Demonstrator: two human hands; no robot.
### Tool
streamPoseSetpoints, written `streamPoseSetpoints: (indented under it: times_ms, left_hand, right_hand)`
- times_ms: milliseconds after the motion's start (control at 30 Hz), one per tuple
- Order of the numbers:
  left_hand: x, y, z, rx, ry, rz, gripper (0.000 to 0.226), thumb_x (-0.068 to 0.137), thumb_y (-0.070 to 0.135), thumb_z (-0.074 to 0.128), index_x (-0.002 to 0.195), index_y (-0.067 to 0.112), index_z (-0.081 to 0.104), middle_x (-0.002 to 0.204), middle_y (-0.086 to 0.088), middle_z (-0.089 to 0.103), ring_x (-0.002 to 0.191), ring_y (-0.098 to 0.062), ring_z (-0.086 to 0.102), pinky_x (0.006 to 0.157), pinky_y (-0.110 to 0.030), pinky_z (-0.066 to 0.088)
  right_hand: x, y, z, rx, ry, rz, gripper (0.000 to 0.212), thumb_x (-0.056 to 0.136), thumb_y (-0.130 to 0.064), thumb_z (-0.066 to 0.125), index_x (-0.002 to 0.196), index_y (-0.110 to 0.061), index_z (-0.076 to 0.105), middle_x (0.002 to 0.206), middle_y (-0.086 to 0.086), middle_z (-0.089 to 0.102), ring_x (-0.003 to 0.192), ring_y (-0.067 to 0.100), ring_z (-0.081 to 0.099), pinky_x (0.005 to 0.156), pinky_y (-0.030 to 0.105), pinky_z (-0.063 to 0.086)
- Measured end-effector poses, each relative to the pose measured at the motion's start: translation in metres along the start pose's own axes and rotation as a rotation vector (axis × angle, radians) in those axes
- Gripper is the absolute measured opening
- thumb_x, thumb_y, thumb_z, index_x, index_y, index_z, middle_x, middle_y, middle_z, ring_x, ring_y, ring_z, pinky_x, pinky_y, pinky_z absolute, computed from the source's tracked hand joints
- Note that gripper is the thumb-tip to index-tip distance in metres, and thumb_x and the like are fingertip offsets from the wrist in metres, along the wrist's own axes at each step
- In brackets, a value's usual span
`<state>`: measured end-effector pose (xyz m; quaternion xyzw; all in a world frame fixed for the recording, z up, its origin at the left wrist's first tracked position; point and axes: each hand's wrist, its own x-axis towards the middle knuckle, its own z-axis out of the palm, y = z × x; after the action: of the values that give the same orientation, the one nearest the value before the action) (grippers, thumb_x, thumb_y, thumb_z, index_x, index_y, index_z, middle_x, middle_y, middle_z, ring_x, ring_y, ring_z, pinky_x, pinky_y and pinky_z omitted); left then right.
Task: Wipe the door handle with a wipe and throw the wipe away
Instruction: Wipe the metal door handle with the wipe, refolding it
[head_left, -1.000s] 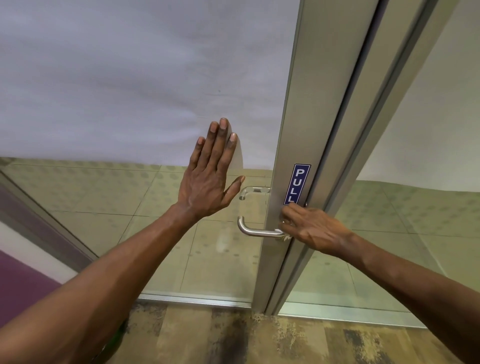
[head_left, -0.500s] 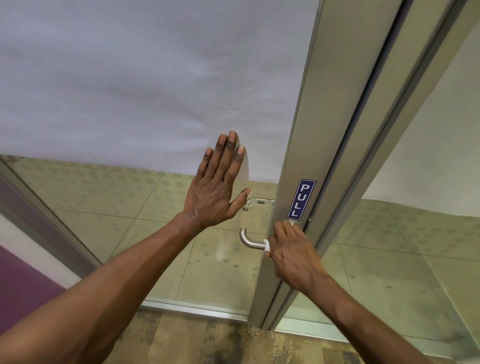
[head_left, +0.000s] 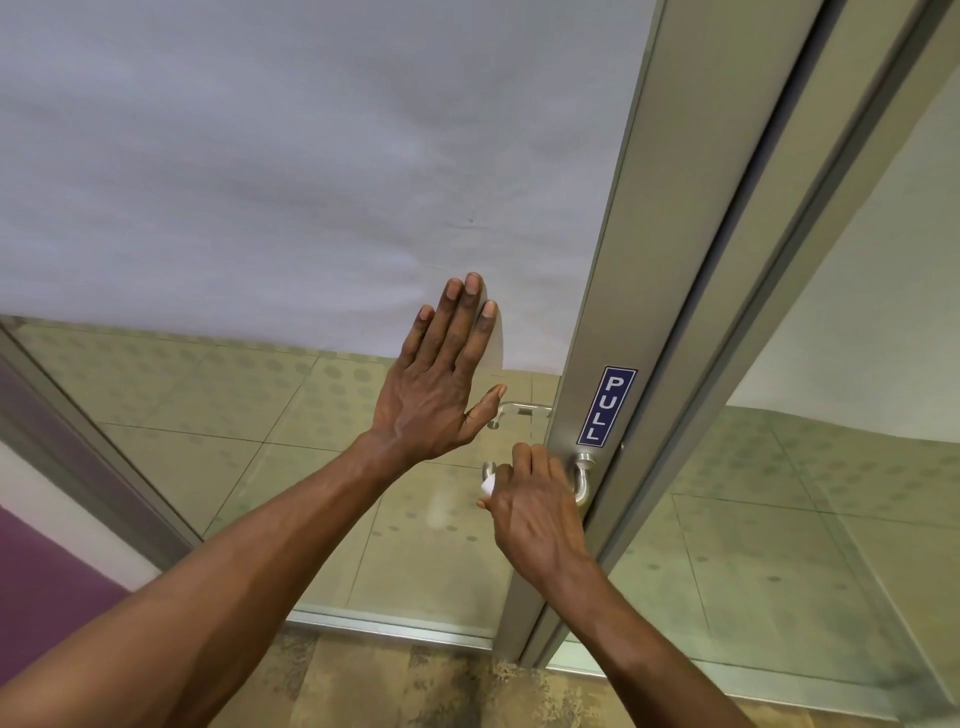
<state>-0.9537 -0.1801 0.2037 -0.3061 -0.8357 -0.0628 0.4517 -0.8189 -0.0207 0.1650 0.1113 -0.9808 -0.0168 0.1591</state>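
Note:
A brushed-metal lever door handle (head_left: 583, 480) juts from the grey door frame just below a blue PULL sticker (head_left: 605, 406). My right hand (head_left: 535, 512) is wrapped around the lever's grip with a white wipe (head_left: 487, 485) bunched inside it; only a small corner of the wipe shows at the thumb side. The handle's base and bend stay visible to the right of my fingers. My left hand (head_left: 444, 379) lies flat against the glass door panel, fingers spread, holding nothing.
The glass door (head_left: 260, 208) has a frosted upper band and clear glass below. The metal door frame (head_left: 670, 260) runs diagonally, with a second glass panel (head_left: 831, 519) to its right. A second handle (head_left: 514, 410) shows through the glass. Patterned carpet (head_left: 415, 686) lies underfoot.
My right hand has slid leftward along the lever from its base toward the free end, carrying the wipe. My left hand has stayed flat on the glass.

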Motion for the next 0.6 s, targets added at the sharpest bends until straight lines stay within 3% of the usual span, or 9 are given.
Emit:
streamPoseSetpoints:
  times_ms: [233, 367, 467, 600]
  left_hand:
    - [0.0, -0.002, 0.0, 0.015, -0.009, 0.01, 0.102, 0.11, 0.058, 0.051, 0.18, 0.012, -0.007, 0.189, -0.013, -0.016, 0.178, -0.029, -0.011, 0.145, -0.047, -0.004]
    - [0.001, -0.001, 0.0, 0.019, -0.018, 0.005, 0.103, 0.11, 0.058, 0.05, 0.18, 0.011, -0.009, 0.189, -0.012, -0.019, 0.178, -0.029, -0.014, 0.145, -0.046, -0.006]
    - [0.001, 0.0, -0.001, 0.026, -0.025, 0.007, 0.103, 0.11, 0.059, 0.049, 0.179, 0.011, -0.011, 0.188, -0.012, -0.021, 0.177, -0.028, -0.016, 0.145, -0.046, -0.007]
    - [0.002, 0.002, -0.001, 0.029, -0.036, 0.001, 0.104, 0.11, 0.06, 0.048, 0.179, 0.011, -0.012, 0.187, -0.013, -0.023, 0.177, -0.029, -0.018, 0.145, -0.047, -0.008]
  right_hand:
    - [-0.025, 0.071, 0.007, -0.132, 0.038, -0.22, 0.039, 0.09, -0.044, 0.076, 0.102, -0.007, 0.069, 0.102, 0.013, 0.06, 0.098, 0.032, 0.053, 0.078, 0.045, 0.051]
    - [-0.036, 0.113, 0.014, -0.256, 0.09, -0.303, 0.024, 0.092, -0.021, 0.074, 0.111, -0.007, 0.068, 0.112, 0.018, 0.059, 0.103, 0.033, 0.05, 0.075, 0.044, 0.051]
    - [-0.039, 0.12, 0.017, -0.265, 0.132, -0.302, 0.029, 0.089, -0.011, 0.075, 0.116, -0.005, 0.068, 0.116, 0.019, 0.058, 0.1, 0.032, 0.053, 0.075, 0.043, 0.056]
    - [-0.039, 0.107, 0.019, -0.165, 0.135, -0.224, 0.035, 0.095, -0.04, 0.074, 0.11, -0.009, 0.071, 0.11, 0.011, 0.057, 0.099, 0.026, 0.051, 0.074, 0.041, 0.057]
